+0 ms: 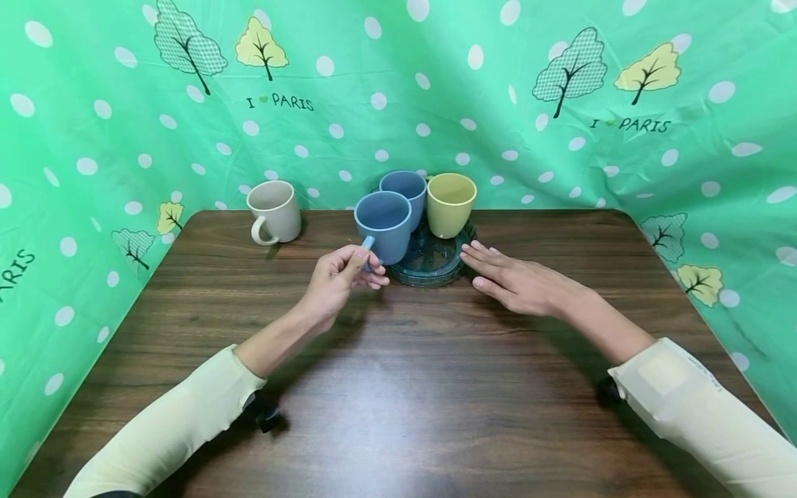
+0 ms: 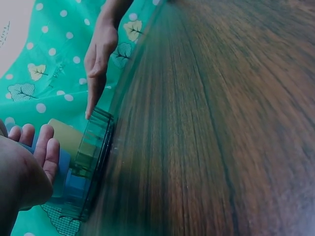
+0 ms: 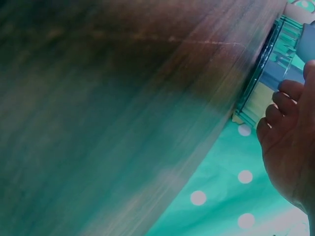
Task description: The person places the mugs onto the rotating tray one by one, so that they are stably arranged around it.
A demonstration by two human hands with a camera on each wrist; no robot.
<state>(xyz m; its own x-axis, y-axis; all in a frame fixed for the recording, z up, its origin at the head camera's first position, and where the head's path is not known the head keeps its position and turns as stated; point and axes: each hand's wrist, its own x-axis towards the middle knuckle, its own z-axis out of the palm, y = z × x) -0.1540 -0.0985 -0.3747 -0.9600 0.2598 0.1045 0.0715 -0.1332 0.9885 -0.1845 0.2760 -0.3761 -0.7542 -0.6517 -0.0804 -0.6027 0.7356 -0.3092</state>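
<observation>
In the head view my left hand (image 1: pixel 339 280) pinches the handle of a blue mug (image 1: pixel 387 232) between thumb and fingers. The mug is upright at the front left of a round, dark blue-green glass tray (image 1: pixel 429 270); whether its base touches the tray I cannot tell. Behind it on the tray stands a second blue mug (image 1: pixel 405 182), partly hidden. A yellow cup (image 1: pixel 451 206) stands at the tray's back right. My right hand (image 1: pixel 519 280) has straight fingers, its fingertips close to the tray's right rim. Contact there is unclear.
A light grey mug (image 1: pixel 274 211) stands apart at the back left of the brown wooden table (image 1: pixel 398 387), its handle facing the front left. Behind the table's far edge hangs a green dotted curtain (image 1: pixel 398 90) printed with trees.
</observation>
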